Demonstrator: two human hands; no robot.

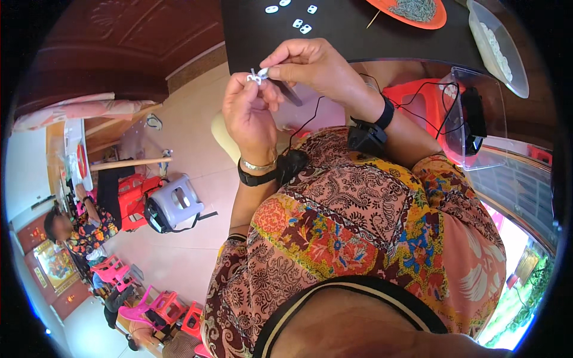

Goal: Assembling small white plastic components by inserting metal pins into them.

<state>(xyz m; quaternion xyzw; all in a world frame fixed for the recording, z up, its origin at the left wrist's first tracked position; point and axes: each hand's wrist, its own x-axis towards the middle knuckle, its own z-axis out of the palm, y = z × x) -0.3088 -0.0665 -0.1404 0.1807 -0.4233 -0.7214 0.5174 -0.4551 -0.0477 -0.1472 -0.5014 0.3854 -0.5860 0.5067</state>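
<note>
Shirt: the wearer's patterned front [334, 238] fills the near view, leaving the hands to work just beyond it.
Left hand: this hand [246, 113] is closed at thumb and fingertips on a small white clip [255, 79], other fingers curled. It looks best used as the steady vise.
Right hand: thumb and forefinger of this hand [301, 62] pinch a tiny white cap [263, 72] beside the clip; the blur hides whether the two touch.
Clip: held up between the hands, just off the table's near edge; something thin and grey seems to stand from it, too small to tell.
Good handling: small moves from the right fingertips, straight and light, should suit such parts; a hard or slanted push might flip one loose.
Drop risk: the hands are over the floor [197, 256], so working above the black table [394, 46] would be safer.
Loose pieces: several white ones [305, 28] lie on the table beyond the hands.
Plate: orange [431, 24], heaped with grey pins [412, 8].
Tub: pale [518, 65], holding white pieces [500, 56].
Co-worker: someone [89, 238] sits far left.
</note>
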